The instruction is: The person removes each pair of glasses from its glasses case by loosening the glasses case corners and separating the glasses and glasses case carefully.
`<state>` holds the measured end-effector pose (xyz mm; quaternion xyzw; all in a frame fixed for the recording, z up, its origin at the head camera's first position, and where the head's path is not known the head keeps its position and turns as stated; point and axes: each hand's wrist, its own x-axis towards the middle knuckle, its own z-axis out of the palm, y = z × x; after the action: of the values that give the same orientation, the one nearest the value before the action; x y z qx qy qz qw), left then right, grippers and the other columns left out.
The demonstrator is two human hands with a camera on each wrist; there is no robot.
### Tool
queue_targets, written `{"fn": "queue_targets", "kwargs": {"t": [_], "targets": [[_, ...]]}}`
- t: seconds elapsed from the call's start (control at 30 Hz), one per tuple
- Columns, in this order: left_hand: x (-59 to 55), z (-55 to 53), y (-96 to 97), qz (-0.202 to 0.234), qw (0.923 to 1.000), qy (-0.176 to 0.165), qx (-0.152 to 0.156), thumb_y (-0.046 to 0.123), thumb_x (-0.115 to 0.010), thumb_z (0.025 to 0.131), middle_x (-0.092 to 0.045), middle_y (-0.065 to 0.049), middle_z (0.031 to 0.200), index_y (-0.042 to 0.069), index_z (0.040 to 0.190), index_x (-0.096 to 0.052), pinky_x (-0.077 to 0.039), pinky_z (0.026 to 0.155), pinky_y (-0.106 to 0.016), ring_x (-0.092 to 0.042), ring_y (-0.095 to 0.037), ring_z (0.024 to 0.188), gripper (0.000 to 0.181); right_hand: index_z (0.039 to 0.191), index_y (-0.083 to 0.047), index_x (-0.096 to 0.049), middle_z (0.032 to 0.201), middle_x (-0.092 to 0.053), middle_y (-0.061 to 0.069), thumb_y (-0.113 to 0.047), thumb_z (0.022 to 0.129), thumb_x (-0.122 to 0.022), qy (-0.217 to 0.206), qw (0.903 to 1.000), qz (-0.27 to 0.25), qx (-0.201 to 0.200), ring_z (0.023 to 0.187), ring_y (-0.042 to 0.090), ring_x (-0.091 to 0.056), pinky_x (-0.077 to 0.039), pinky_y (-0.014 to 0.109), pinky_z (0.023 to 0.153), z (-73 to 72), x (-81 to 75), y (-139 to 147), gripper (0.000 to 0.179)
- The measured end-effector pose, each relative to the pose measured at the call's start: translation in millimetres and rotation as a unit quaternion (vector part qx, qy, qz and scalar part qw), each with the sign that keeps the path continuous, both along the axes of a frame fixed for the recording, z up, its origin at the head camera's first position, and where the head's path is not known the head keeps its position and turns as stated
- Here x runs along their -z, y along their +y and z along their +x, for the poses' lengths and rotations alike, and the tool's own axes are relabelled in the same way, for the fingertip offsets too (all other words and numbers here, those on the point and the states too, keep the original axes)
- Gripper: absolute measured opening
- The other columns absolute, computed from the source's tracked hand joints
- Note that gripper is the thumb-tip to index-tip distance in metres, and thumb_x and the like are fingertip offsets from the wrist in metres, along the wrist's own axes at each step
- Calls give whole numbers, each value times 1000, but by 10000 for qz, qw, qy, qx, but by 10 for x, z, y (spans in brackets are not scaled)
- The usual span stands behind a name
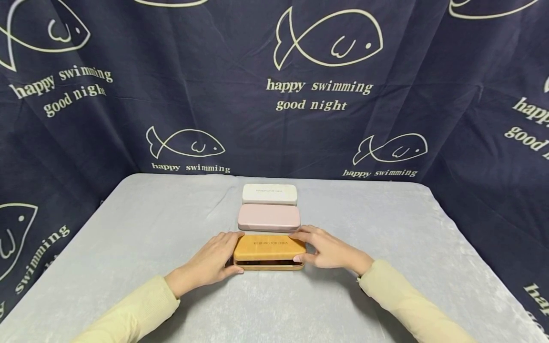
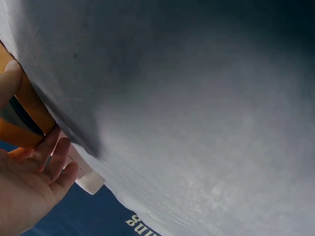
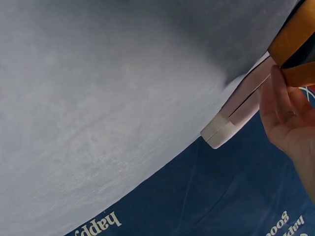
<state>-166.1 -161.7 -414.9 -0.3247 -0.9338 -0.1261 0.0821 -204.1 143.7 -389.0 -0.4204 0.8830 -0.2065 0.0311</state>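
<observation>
An orange-yellow glasses case [image 1: 269, 250] lies near the middle of the table, its lid raised a little so that a dark gap shows along the front. My left hand [image 1: 214, 259] grips its left end, thumb at the lower front edge and fingers round the back corner. At the other end, my right hand [image 1: 326, 248] holds the lid, the thumb at its front edge and the fingers over the top. In the left wrist view, the thumb [image 2: 10, 81] presses on the lower half. What lies inside the case is hidden.
Just behind it sits a pink glasses case [image 1: 269, 216], closed, with a closed white glasses case [image 1: 269, 193] behind that. All three stand in a column on a pale grey cloth-covered table [image 1: 171, 214]. A dark blue curtain [image 1: 240, 119] with fish prints hangs around the back and sides.
</observation>
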Motion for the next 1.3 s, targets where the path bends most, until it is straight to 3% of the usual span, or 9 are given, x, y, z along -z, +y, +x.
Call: {"fn": "queue_targets", "kwargs": {"t": [0.3, 0.6, 0.97, 1.3], "targets": [[0, -3, -1, 7, 10000, 61, 33, 43, -71, 74, -56, -13, 118, -2, 132, -37, -43, 91, -42, -53, -25, 104, 81, 124, -2, -55, 122, -56, 9, -34, 88, -57, -347, 9986, -218, -340, 113, 21, -53, -43, 39, 96, -108, -15, 14, 48], [-29, 19, 14, -11, 9995, -241, -192, 44, -70, 75, -52, -15, 127, -3, 135, -35, -42, 95, -41, -51, -25, 109, 84, 123, -1, -55, 120, -58, 8, -31, 89, -57, -510, 9970, -180, -561, 110, 17, -55, -45, 36, 94, -190, -45, 16, 46], [-17, 23, 28, 112, 9986, -239, -452, 41, -76, 70, -54, -19, 120, -8, 133, -34, -43, 91, -41, -52, -26, 105, 91, 119, 2, -57, 112, -62, 10, -21, 92, -51, -837, 9923, -331, -856, 101, 18, -59, -49, 31, 86, -307, -87, 13, 36], [-8, 23, 25, 279, 9980, -235, -512, 41, -78, 67, -56, -18, 117, -10, 133, -31, -44, 90, -41, -53, -26, 104, 95, 111, 0, -62, 97, -66, 8, -16, 93, -48, -1549, 9843, -637, -558, 80, 6, -54, -48, 26, 77, -399, -69, 19, 27]]}}
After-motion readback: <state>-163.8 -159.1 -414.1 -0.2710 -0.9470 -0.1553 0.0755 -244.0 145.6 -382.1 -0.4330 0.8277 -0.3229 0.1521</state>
